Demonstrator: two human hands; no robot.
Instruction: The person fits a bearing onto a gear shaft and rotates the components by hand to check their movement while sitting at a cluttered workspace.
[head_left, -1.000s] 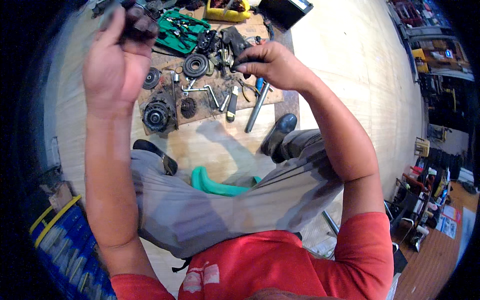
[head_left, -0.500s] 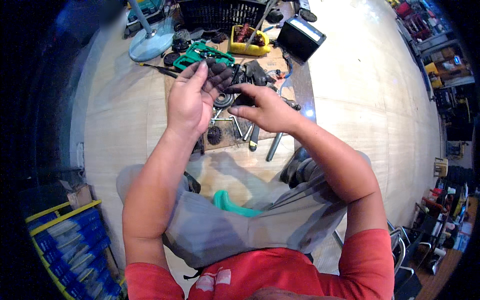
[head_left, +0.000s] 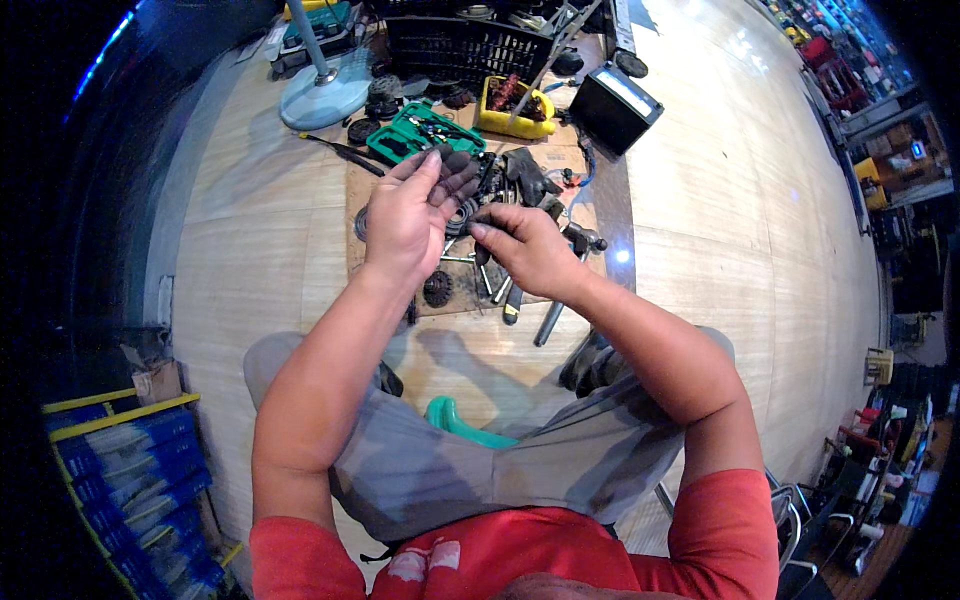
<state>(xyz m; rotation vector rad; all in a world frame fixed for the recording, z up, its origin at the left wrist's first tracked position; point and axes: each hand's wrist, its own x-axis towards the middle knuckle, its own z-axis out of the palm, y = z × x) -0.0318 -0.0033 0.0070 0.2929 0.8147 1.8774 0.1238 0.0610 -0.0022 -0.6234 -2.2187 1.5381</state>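
Note:
My left hand point(head_left: 405, 225) is palm up above the parts-covered cardboard point(head_left: 360, 285), its blackened fingers loosely bent and apart, with nothing visible in them. Close to its right, my right hand point(head_left: 520, 250) has thumb and fingers pinched together; whatever they hold, if anything, is hidden. Behind both hands lies a ring-shaped dark part point(head_left: 457, 219), partly covered. A toothed black disc point(head_left: 437, 289) sits nearer me, beside small tools. A hammer head point(head_left: 590, 240) and a long metal bar point(head_left: 548, 322) lie to the right, and a green tool case point(head_left: 405, 135) is behind.
Farther back stand a yellow container point(head_left: 515, 125), a black battery-like box point(head_left: 613, 105), a black crate point(head_left: 465, 45) and a pedestal base point(head_left: 325, 100). A green curved object point(head_left: 450, 420) lies between my legs. Shelving point(head_left: 135, 480) is at left, cluttered furniture at right.
The view has tilted upward. My left hand has come from the upper left toward the middle, beside my right hand, whose fingers have drawn closer together in the last half second.

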